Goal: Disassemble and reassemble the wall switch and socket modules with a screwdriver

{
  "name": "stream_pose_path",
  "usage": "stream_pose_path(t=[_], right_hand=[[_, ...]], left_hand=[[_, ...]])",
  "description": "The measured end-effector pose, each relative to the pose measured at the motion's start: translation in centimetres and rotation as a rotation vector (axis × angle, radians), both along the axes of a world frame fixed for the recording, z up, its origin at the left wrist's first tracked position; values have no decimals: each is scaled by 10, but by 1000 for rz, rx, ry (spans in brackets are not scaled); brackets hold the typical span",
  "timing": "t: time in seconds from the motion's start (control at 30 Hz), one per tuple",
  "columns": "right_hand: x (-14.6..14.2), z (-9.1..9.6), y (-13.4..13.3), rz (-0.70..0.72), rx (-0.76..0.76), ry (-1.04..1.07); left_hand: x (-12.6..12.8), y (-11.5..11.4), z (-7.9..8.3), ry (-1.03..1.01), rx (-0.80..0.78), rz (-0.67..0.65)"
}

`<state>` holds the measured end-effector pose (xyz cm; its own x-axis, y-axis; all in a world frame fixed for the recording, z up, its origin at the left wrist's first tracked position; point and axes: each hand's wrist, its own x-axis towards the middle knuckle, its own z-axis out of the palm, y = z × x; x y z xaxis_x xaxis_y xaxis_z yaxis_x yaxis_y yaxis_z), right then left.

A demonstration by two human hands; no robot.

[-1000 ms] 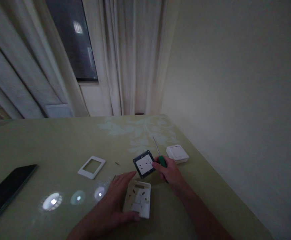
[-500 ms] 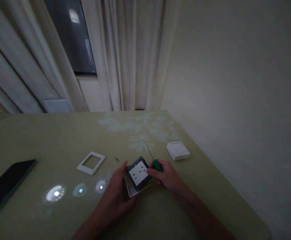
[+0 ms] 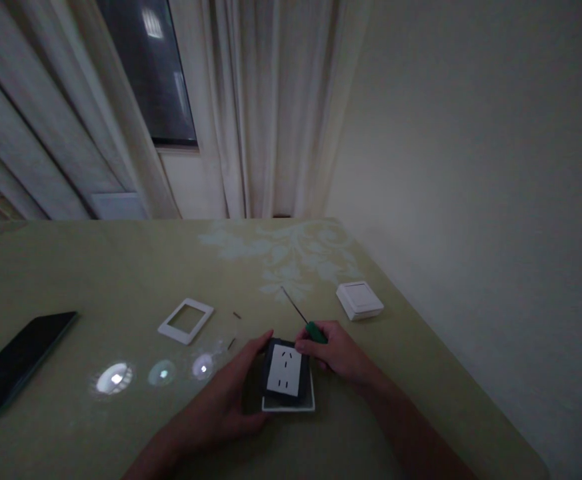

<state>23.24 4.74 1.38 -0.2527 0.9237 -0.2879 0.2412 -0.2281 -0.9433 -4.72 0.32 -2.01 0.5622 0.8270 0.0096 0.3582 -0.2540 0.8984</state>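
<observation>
A wall socket insert (image 3: 284,371) with a white slotted face and dark frame lies over a white back box (image 3: 291,407), whose near rim sticks out below it. Curled around the left side of both, my left hand (image 3: 238,383) grips the box. My right hand (image 3: 335,353) holds a screwdriver (image 3: 317,332) by its green handle, the shaft pointing away and up to the left. Its thumb touches the insert's upper right corner. Two small screws (image 3: 237,315) lie on the table beyond my left hand. Left of them is a white cover frame (image 3: 187,321).
A white switch box (image 3: 359,301) stands to the right on the table (image 3: 121,280), near the edge along the wall. A dark phone-like slab (image 3: 21,360) lies at the far left. Curtains (image 3: 271,120) and a window (image 3: 148,73) are behind.
The insert and box have turned to sit nearly straight and moved slightly right and nearer to me. A second screw now shows by my left hand. The screwdriver stays in my right hand.
</observation>
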Motion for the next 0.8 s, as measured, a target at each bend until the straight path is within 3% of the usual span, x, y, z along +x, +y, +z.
stream_pose_path(t=[0.33,0.8], right_hand=[[1,-2,1,4,31,-7],[-7,-8,2,-80,163,-66]], left_hand=[[7,1,7,13,20,34],[7,1,2,51,138,4]])
